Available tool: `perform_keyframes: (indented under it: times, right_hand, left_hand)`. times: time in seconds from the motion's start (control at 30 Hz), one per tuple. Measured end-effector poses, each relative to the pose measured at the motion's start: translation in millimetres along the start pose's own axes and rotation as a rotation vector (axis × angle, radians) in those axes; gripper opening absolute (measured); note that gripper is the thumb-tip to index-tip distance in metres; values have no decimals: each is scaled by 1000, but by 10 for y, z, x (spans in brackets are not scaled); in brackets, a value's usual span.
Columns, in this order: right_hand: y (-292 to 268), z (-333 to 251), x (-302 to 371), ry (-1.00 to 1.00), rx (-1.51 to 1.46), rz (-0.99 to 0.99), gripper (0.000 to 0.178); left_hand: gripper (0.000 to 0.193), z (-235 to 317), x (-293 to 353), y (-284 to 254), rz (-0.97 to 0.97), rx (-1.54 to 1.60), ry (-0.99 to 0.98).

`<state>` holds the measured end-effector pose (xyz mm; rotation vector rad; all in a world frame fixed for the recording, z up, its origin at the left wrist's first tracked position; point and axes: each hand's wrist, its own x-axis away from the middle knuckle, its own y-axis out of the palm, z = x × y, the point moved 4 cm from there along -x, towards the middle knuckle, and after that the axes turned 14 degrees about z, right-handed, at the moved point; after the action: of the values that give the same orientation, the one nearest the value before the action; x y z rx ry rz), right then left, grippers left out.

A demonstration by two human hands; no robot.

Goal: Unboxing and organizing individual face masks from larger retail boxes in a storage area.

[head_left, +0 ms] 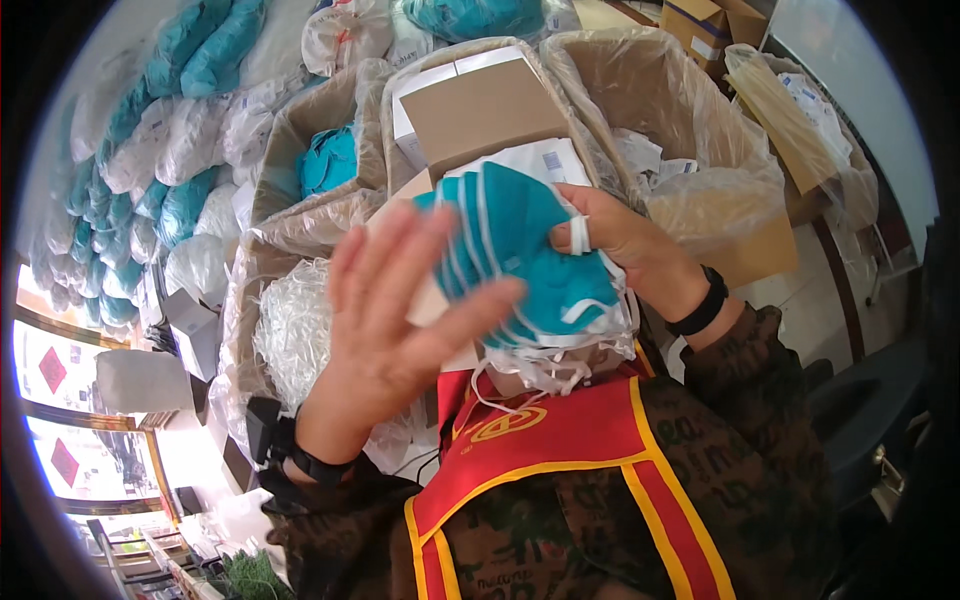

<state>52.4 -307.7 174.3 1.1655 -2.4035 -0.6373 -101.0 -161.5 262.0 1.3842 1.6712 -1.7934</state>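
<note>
A stack of teal cup-shaped face masks (540,270) is in front of my chest, gripped at its right edge by my right hand (625,235), thumb on top. White elastic straps (540,372) dangle from the lower end of the stack. My left hand (390,310) is just left of the masks, its fingers spread and somewhat blurred by motion. It appears to hold nothing; whether its fingertips touch the masks I cannot tell. Beyond the stack stands an open cardboard box (485,110) with white packets (545,160) at its near side.
On the left, a plastic-lined carton holds white elastic strands (295,320); another holds teal pieces (328,160). A lined carton (665,95) with white packets is at the right. Bagged teal and white goods (180,130) pile up at far left. A dark chair (865,430) stands right.
</note>
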Motion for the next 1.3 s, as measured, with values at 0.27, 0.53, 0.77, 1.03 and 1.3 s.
perform_keyframes:
  times: [0.27, 0.53, 0.77, 1.03, 1.3]
  right_hand:
    - [-307, 289, 119, 91, 98, 160, 39]
    - [117, 538, 611, 270, 182, 78, 35]
    - [537, -213, 912, -483, 659, -287, 23]
    - [976, -128, 882, -422, 630, -717, 19]
    - [730, -475, 1459, -195, 573, -777, 20]
  left_hand:
    - [31, -35, -245, 117, -204, 66, 121]
    - [26, -18, -81, 184, -345, 92, -65]
    - [36, 128, 325, 341, -525, 598, -437]
    - [32, 428, 383, 382, -502, 919, -421]
    - [33, 340, 73, -481, -755, 658, -182]
